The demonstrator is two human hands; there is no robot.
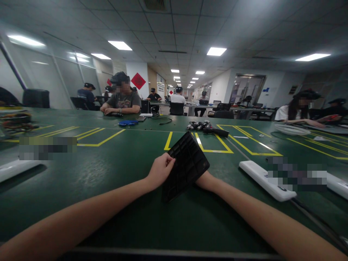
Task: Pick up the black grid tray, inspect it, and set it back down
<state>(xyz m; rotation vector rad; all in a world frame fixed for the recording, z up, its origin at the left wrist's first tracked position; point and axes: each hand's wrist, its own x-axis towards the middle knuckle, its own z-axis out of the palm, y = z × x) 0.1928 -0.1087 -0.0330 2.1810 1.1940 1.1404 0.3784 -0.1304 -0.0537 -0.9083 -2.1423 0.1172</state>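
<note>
A black ribbed plastic panel (186,165) is held tilted up off the green table (114,170), its grid side facing me. My left hand (160,171) is closed on the panel's left edge, thumb on top. My right hand (204,180) is almost wholly hidden behind the panel's lower right side; only the wrist shows, and its fingers are out of sight.
A white bar-shaped device (265,179) lies to the right, another white piece (16,168) at the far left. Black tools and connectors (206,127) lie beyond inside yellow floor-tape boxes. Across the table a seated person (122,99) works; another person (297,110) sits at right.
</note>
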